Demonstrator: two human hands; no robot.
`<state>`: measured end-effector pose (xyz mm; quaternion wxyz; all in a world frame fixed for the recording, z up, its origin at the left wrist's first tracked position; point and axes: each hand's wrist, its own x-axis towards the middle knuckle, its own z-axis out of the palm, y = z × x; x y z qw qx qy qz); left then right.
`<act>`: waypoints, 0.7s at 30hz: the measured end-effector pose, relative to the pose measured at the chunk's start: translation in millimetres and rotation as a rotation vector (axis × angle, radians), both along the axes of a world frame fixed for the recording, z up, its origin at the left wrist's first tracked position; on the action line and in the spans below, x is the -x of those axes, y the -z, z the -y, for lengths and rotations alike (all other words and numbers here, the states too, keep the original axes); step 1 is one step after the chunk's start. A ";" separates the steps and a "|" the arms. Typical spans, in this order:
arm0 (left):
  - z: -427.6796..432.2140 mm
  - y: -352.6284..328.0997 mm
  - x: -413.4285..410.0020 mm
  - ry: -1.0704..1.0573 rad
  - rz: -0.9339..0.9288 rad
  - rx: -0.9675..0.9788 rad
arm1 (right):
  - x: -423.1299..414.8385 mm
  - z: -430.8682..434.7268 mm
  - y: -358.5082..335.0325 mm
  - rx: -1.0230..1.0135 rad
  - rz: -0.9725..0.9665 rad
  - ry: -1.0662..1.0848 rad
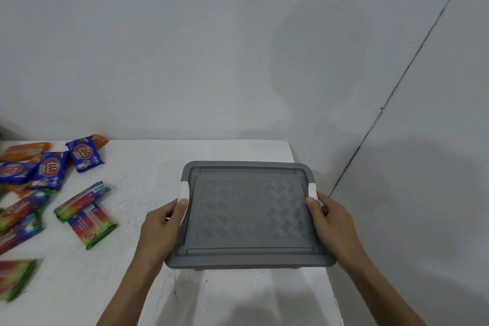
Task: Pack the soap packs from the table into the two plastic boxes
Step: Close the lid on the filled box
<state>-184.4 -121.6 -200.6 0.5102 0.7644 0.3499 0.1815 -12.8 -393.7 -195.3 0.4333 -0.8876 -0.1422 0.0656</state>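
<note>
Under its grey lid (248, 209), gripped by both hands, box contents stay hidden.

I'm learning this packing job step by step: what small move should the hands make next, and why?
Probably flip the white side latches open and lift the grey lid off. The left hand and right hand grip the closed box at the latches, and the soap packs lie unpacked on the table.

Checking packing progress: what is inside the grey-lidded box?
Cannot tell. The grey lid covers the box completely; both hands, left and right, grip its sides.
</note>
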 end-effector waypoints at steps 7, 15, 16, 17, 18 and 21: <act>-17.5 -1.0 -35.3 -0.018 -0.010 -0.124 | -34.8 -25.9 -3.7 0.092 0.147 -0.010; -72.0 -3.6 -121.4 -0.014 -0.144 -0.395 | -118.4 -83.8 -1.3 0.274 0.234 -0.040; -80.0 -3.6 -133.4 -0.018 -0.153 -0.411 | -130.3 -91.5 -0.8 0.283 0.249 -0.033; -87.5 -3.8 -145.1 -0.020 -0.162 -0.422 | -141.7 -99.0 -0.9 0.280 0.259 -0.027; -94.7 -3.9 -156.1 -0.018 -0.170 -0.430 | -152.4 -106.1 -0.9 0.275 0.263 -0.019; -113.0 -4.1 -186.3 -0.024 -0.185 -0.420 | -179.4 -125.0 -4.9 0.273 0.257 -0.009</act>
